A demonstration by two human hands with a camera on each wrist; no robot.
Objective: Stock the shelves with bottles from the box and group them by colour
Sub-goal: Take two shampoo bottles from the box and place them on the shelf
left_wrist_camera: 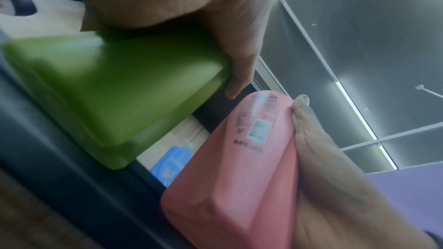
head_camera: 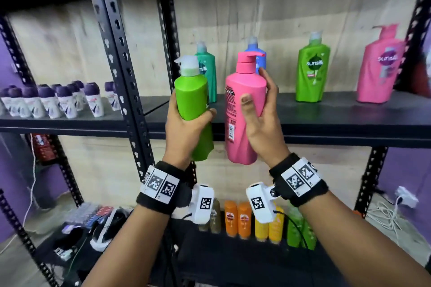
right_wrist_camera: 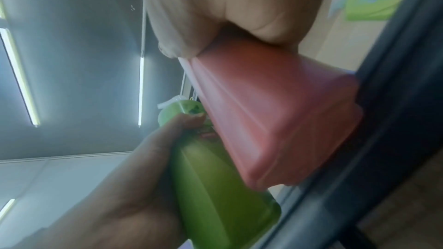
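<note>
My left hand (head_camera: 186, 121) grips a lime green pump bottle (head_camera: 193, 100) upright in front of the shelf (head_camera: 349, 119); the left wrist view shows its base (left_wrist_camera: 107, 92) under my palm. My right hand (head_camera: 258, 109) holds a pink pump bottle (head_camera: 242, 100) beside it, thumb across its back label; its base (right_wrist_camera: 275, 120) fills the right wrist view. On the shelf stand a teal bottle (head_camera: 207, 72), a blue bottle (head_camera: 255, 53) partly hidden behind the pink one, a lime green bottle (head_camera: 312, 70) and a pink bottle (head_camera: 382, 67).
Black slotted uprights (head_camera: 116, 53) divide the racks. Several purple-capped white roll-ons (head_camera: 58, 100) fill the left shelf. Orange, yellow and green small bottles (head_camera: 256, 221) stand on the lower shelf. Cables and a power strip (head_camera: 403, 196) lie on the floor at right.
</note>
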